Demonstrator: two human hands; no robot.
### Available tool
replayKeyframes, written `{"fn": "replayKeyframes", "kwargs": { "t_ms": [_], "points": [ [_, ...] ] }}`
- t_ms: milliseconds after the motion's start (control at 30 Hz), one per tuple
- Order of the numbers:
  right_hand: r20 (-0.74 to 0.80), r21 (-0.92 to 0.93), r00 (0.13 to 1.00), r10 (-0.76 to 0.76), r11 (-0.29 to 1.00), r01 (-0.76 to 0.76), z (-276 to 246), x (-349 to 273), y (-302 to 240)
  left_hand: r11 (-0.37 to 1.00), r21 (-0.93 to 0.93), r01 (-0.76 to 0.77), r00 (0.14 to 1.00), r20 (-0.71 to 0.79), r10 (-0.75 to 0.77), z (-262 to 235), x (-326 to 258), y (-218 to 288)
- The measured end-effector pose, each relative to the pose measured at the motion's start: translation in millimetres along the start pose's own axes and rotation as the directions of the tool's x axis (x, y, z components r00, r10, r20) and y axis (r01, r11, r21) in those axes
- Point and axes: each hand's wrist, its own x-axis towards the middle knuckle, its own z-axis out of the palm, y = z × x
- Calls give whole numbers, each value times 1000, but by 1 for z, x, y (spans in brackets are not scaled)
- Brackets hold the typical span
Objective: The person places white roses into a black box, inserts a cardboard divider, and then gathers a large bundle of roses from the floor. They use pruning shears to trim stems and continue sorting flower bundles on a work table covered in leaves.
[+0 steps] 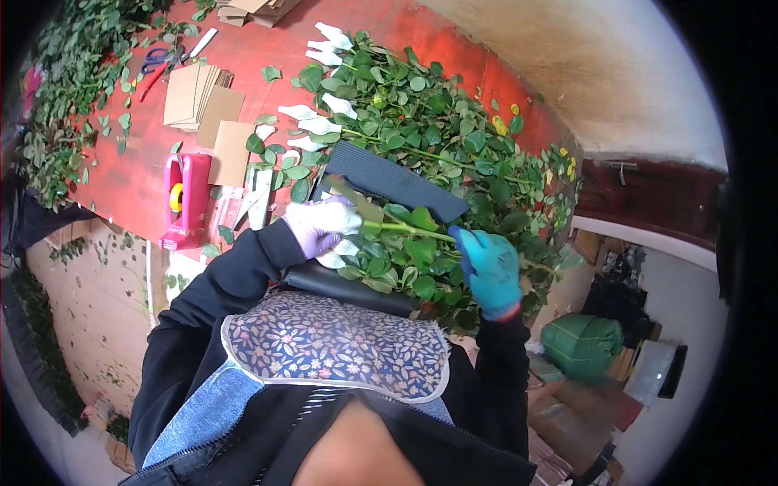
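Note:
A leafy green flower stem [405, 230] runs crosswise between my hands. My left hand [318, 227], in a white and purple glove, is closed around the stem's left end; the flower head is hidden or blurred there. Farther right, my right hand [491, 271], in a teal and blue glove, grips the same stem with bent fingers. Just beyond it lies a dark ridged pad [393, 180]. More leafy stems [438, 109] are spread behind the pad, several with white wrapped heads [318, 125] pointing left. Beneath my hands are further leaves and a white wrapped head [339, 253].
A pink tape dispenser [188, 198] and a white stapler-like tool [259, 197] stand left of my hands on the red table [259, 44]. Cardboard pieces [191, 95], scissors [162, 61] and heaped greenery [77, 73] lie farther left. A green bundle [581, 347] sits low at right.

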Motion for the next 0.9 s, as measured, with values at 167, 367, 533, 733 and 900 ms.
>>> {"fn": "replayKeyframes", "kwargs": {
  "t_ms": [167,367,533,733,900],
  "points": [
    [104,-165,981,167,975,-148,107,-1,4,998,-6,59,998,28,-59,-23,-22,-22],
    [-50,-12,997,51,999,-51,15,35,-68,994,39,99,993,62,-101,-24,-20,-21],
    [-169,223,980,-109,964,145,101,95,-72,991,81,109,988,102,-117,-25,-13,-17],
    [53,138,998,19,990,-27,116,88,-71,988,96,119,983,129,-131,-26,-11,-8],
    [212,-10,973,-85,996,89,98,87,-74,990,90,104,988,103,-114,-25,-17,-11]
  ]
}}
